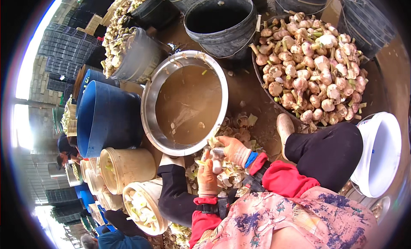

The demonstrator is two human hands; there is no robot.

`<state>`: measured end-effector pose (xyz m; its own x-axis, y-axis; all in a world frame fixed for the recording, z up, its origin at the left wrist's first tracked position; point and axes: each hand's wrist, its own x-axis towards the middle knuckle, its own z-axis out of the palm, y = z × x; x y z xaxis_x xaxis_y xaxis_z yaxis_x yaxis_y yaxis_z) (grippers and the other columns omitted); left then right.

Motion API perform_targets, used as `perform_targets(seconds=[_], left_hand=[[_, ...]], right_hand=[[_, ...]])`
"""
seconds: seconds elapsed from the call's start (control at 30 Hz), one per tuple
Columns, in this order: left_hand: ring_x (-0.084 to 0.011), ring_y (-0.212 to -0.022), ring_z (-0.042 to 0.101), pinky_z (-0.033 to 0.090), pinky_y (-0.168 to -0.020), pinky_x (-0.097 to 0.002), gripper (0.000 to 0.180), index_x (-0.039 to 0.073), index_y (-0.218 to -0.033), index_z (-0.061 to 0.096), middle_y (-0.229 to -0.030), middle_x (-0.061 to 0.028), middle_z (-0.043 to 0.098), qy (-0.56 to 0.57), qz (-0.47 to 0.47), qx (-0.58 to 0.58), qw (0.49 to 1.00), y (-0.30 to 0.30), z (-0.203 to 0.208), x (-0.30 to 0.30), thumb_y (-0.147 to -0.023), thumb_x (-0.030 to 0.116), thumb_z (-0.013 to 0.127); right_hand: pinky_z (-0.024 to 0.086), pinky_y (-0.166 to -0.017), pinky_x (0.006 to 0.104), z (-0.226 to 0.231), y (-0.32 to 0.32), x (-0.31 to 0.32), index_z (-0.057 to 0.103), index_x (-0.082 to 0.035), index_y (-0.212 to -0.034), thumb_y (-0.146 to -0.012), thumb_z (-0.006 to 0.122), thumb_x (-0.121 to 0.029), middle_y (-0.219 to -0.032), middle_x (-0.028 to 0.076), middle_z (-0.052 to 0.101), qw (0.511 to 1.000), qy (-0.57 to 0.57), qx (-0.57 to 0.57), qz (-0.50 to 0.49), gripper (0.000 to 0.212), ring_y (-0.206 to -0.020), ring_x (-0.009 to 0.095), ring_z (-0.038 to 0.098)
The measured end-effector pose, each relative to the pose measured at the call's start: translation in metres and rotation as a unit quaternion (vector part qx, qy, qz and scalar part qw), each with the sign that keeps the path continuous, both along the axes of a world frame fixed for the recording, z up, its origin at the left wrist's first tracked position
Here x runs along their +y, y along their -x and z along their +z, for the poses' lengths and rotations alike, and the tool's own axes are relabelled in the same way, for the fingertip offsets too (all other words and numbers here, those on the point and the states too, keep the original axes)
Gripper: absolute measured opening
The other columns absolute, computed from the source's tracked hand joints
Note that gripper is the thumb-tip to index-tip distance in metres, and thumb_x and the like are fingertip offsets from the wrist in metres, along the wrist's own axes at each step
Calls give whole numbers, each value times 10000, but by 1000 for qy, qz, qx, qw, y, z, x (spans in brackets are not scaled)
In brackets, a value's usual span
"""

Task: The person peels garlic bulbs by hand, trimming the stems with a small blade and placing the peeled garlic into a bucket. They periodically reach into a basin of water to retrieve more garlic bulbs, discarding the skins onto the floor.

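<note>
My left hand (207, 180), in an orange work glove, is closed around a pale garlic bulb (217, 166) near the basin's lower rim. My right hand (234, 150), gloved in orange too, has its fingers closed on a short grey metal blade (218, 153). The blade lies against the garlic's upper part; its handle is hidden in the glove. A whitish-green piece of stem or peel (214, 142) shows at the right fingertips. Just beyond both hands stands a wide metal basin (146, 116) of murky brown water.
Garlic bulbs (317, 69) heap a large round tub at the right. Black buckets (222, 37) stand behind, a blue barrel (115, 116) to the left. Cream buckets (132, 167) and a peel-filled bucket (160, 223) sit below it. Beside my right knee is a white bucket (364, 154). Peelings (233, 176) litter the ground.
</note>
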<state>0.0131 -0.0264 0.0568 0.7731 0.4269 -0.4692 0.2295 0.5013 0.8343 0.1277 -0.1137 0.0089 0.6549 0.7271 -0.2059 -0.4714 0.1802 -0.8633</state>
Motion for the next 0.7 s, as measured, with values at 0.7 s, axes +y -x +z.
perform_targets(seconds=[0.7], left_hand=[[-238, -891, 596, 538, -692, -334, 302, 64, -1043, 570, -952, -65, 627, 153, 226, -48, 961, 15, -22, 31, -841, 285, 615]], right_hand=[[480, -662, 243, 13, -27, -8, 562, -31, -1081, -853, 544, -11, -891, 42, 607, 960, -147, 207, -113, 230, -745, 99, 573]])
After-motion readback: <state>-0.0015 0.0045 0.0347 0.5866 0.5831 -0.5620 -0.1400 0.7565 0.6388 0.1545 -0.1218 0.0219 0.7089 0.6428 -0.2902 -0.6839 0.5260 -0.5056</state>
